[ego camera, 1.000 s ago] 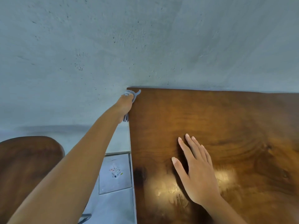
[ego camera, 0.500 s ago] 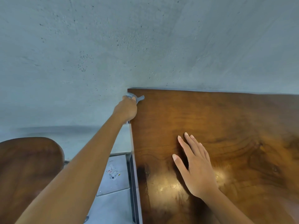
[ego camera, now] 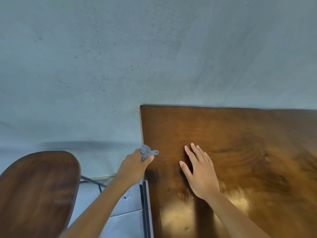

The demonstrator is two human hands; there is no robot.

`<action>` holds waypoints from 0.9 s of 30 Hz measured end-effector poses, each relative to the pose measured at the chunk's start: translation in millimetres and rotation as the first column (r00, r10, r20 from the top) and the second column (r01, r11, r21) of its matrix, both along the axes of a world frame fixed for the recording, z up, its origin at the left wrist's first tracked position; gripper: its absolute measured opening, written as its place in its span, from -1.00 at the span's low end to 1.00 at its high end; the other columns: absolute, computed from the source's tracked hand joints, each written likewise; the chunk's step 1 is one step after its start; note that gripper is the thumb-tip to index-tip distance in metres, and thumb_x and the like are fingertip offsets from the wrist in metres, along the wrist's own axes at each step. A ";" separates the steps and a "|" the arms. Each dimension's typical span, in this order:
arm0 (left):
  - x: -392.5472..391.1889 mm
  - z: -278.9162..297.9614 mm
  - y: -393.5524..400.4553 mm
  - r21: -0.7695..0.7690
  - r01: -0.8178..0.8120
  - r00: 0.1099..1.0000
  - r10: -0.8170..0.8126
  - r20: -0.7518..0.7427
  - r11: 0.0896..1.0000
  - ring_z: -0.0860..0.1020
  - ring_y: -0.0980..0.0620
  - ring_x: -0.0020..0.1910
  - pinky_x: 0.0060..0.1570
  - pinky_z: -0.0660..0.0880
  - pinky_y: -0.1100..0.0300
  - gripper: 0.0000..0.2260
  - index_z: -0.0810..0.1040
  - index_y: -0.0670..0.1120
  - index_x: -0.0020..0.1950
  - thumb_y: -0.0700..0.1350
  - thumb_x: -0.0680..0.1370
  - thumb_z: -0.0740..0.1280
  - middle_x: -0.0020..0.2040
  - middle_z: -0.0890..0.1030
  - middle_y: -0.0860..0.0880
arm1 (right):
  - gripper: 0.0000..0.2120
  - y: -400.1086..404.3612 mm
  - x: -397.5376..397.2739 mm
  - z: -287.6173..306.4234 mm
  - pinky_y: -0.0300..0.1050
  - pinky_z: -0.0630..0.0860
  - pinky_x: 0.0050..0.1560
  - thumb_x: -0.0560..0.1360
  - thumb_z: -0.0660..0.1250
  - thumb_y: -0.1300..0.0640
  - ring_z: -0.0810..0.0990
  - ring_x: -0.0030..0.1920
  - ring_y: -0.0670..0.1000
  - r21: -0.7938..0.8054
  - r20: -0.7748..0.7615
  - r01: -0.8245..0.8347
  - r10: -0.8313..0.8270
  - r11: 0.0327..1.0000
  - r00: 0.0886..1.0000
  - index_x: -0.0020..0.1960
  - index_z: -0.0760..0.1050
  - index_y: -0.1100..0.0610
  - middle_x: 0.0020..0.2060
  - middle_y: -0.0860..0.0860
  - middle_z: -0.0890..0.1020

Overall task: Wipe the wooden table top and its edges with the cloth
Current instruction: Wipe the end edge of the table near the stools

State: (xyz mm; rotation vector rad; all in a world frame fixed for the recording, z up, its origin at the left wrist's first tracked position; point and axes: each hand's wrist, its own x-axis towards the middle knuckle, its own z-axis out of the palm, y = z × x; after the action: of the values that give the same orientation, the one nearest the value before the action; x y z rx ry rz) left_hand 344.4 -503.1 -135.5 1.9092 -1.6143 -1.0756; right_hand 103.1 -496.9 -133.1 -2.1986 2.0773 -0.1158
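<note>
The glossy dark wooden table top (ego camera: 240, 134) fills the right half of the view, its far edge against a wall. My left hand (ego camera: 133, 166) grips a small bunched grey cloth (ego camera: 146, 152) against the table's left edge, about halfway along it. Part of the cloth sticks out above my fingers and over the top surface. My right hand (ego camera: 200, 170) lies flat on the table top with fingers straight and slightly spread, a short way right of the cloth.
A grey concrete wall (ego camera: 154, 48) stands right behind the table. A rounded wooden chair seat (ego camera: 37, 189) sits at lower left. Between chair and table lie pale floor tiles (ego camera: 123, 220) with a small sticker and a thin dark cable.
My left hand has slid the cloth back along the table's left edge, from the far corner toward me. My right hand has stayed flat in about the same place.
</note>
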 end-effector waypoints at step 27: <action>-26.0 99.6 -129.7 0.271 -0.156 0.586 0.310 -0.749 0.950 0.67 -0.16 0.09 -0.01 0.65 -0.04 -0.68 0.50 -0.20 0.33 -0.31 0.59 0.40 0.18 0.65 -0.22 | -0.15 -2.0 -9.0 -1.7 -0.01 -0.21 0.59 0.49 -0.42 -0.48 -0.08 0.64 -0.03 -0.046 0.043 -0.055 0.057 0.997 0.997 0.64 0.09 -0.16 0.65 -0.10 0.04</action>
State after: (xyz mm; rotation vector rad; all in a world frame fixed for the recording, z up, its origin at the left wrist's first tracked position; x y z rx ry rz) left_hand 318.4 -632.7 -35.9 1.3342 -0.7471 -1.6616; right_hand 94.1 -498.9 -134.8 -2.2564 2.0081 -0.2063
